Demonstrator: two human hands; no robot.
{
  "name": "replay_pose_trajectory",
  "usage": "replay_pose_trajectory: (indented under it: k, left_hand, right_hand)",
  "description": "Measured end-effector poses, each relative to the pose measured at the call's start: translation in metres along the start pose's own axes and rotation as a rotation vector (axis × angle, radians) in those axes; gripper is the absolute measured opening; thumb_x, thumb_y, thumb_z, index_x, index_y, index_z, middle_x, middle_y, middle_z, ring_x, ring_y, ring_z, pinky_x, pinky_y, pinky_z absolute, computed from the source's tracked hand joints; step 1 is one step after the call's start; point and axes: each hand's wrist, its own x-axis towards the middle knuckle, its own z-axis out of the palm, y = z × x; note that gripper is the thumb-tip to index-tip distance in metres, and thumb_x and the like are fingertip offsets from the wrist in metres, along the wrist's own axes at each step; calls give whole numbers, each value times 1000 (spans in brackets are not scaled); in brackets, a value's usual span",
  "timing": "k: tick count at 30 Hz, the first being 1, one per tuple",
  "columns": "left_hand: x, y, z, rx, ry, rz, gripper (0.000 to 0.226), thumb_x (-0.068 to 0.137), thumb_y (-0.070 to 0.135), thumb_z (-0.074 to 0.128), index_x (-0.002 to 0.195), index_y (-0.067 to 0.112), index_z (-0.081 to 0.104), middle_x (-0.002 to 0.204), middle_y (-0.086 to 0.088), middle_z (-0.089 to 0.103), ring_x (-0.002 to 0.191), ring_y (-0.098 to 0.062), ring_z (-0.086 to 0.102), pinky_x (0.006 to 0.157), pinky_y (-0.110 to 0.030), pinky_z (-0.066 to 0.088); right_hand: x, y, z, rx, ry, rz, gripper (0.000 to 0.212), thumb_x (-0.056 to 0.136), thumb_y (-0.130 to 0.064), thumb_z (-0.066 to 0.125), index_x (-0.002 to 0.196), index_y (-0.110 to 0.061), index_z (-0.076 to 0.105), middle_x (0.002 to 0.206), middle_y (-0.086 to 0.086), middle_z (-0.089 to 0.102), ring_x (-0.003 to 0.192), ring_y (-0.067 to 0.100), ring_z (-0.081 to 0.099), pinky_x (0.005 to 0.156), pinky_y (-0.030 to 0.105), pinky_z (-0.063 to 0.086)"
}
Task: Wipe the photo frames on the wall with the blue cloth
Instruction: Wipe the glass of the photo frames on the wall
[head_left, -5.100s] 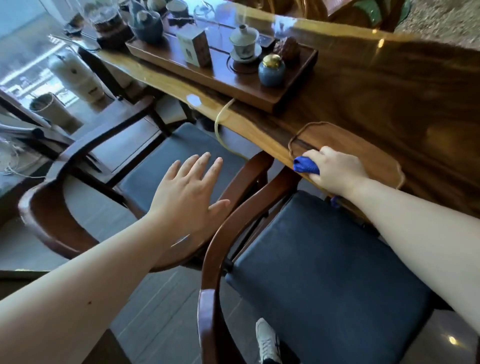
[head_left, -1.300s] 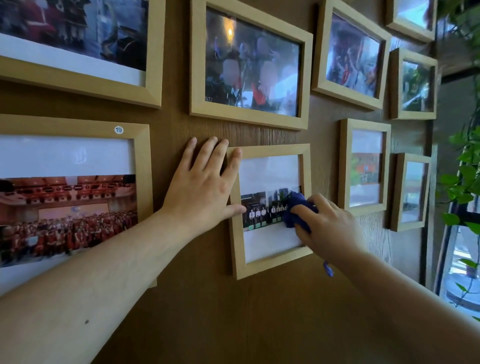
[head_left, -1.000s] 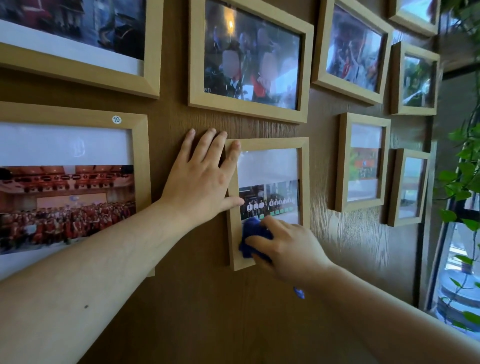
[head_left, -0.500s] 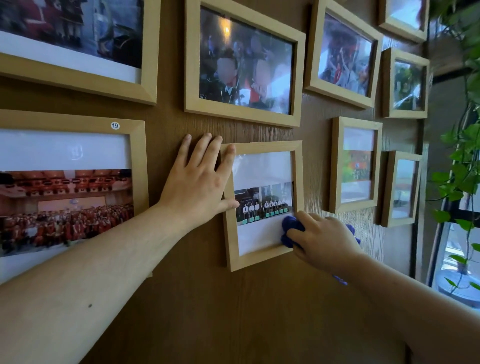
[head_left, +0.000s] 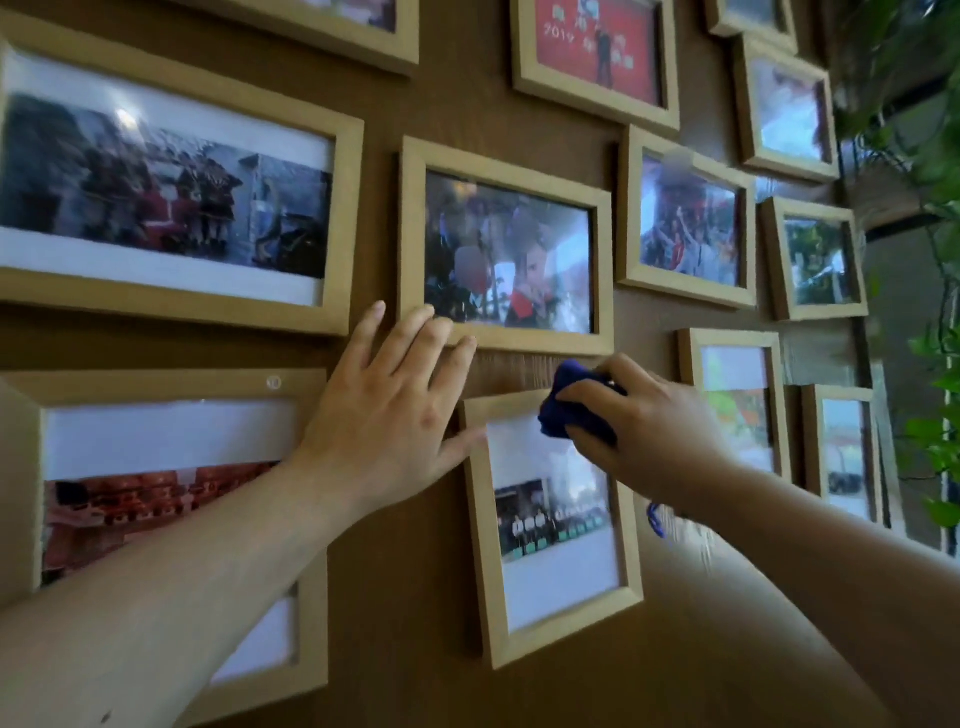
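Several light wooden photo frames hang on a brown wood-grain wall (head_left: 519, 691). My right hand (head_left: 649, 431) grips a bunched blue cloth (head_left: 571, 405) and presses it on the top edge of a small upright frame (head_left: 556, 525) in the middle. My left hand (head_left: 389, 415) lies flat on the wall with fingers spread, its thumb against that frame's upper left corner. Its fingertips reach the lower edge of the landscape frame (head_left: 506, 249) above.
A large frame (head_left: 156, 192) hangs at the upper left and another (head_left: 171, 478) at the lower left, partly behind my left forearm. Smaller frames (head_left: 737, 400) fill the wall to the right. Green leafy vines (head_left: 930, 332) hang by a window at the right edge.
My right hand has carried the cloth from the small frame's lower right up to its top edge. The view has tilted up, showing more frames above. My left hand stays on the wall.
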Motion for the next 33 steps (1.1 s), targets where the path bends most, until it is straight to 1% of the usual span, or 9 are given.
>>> replay_pose_trajectory:
  k: [2, 8, 13, 15, 18, 22, 26, 30, 33]
  left_hand:
    - [15, -17, -10, 46, 4, -29, 78, 86, 62, 39, 140, 6, 38, 141, -21, 43, 137, -35, 30, 113, -57, 22]
    - [42, -56, -25, 168, -36, -121, 87, 82, 71, 30, 142, 8, 33, 148, -21, 36, 141, -35, 25, 114, -58, 19]
    - [54, -63, -25, 207, -63, -149, 96, 74, 81, 21, 143, 16, 35, 148, -18, 37, 140, -33, 25, 114, -61, 11]
    - [57, -63, -22, 238, -78, -125, 96, 72, 83, 22, 141, 18, 38, 146, -17, 39, 139, -33, 27, 113, -62, 9]
    - [60, -63, -19, 259, -95, -104, 96, 73, 82, 24, 141, 15, 39, 145, -16, 42, 139, -32, 29, 113, -64, 9]
    - [62, -62, -16, 236, -75, -97, 96, 73, 81, 34, 141, 13, 37, 145, -17, 43, 139, -33, 29, 112, -63, 12]
    - [62, -64, -12, 212, -82, -88, 98, 72, 81, 32, 140, 12, 37, 142, -18, 47, 138, -33, 32, 112, -64, 14]
    - [62, -64, -12, 208, -81, -85, 100, 72, 82, 29, 142, 11, 34, 143, -18, 47, 138, -33, 32, 112, -64, 14]
    - [62, -63, -12, 204, -66, -86, 100, 72, 81, 27, 145, 12, 28, 146, -17, 43, 140, -31, 28, 113, -63, 11]
  right_hand:
    - [33, -2, -10, 13, 79, -5, 34, 84, -40, 57, 114, -24, 56, 102, 4, 57, 68, 17, 52, 53, 25, 34]
    - [122, -8, -33, 112, 221, 44, 37, 90, -42, 52, 124, -29, 46, 115, 4, 51, 84, 13, 48, 63, 28, 40]
    - [178, -23, -32, 147, 315, 65, 37, 88, -44, 53, 122, -28, 50, 109, 4, 51, 78, 19, 51, 54, 26, 37]
    - [187, -28, -24, 145, 322, 56, 34, 87, -45, 53, 117, -28, 52, 106, 3, 52, 74, 21, 53, 54, 29, 41]
    - [185, -21, -9, 137, 304, 44, 33, 87, -44, 54, 116, -29, 53, 107, 2, 52, 75, 19, 51, 56, 28, 38]
    - [169, 14, -2, 109, 280, 114, 34, 87, -46, 52, 117, -31, 52, 107, -1, 50, 73, 15, 47, 50, 20, 25]
    - [154, 54, -4, -35, 224, 276, 34, 87, -45, 52, 118, -30, 52, 108, 2, 50, 72, 20, 48, 56, 27, 32]
    - [147, 73, -7, -159, 151, 401, 35, 87, -44, 51, 118, -28, 50, 106, 8, 53, 79, 30, 56, 61, 38, 47]
    - [154, 61, -6, -88, 172, 463, 33, 86, -43, 52, 116, -28, 52, 105, 8, 55, 76, 29, 55, 58, 34, 43]
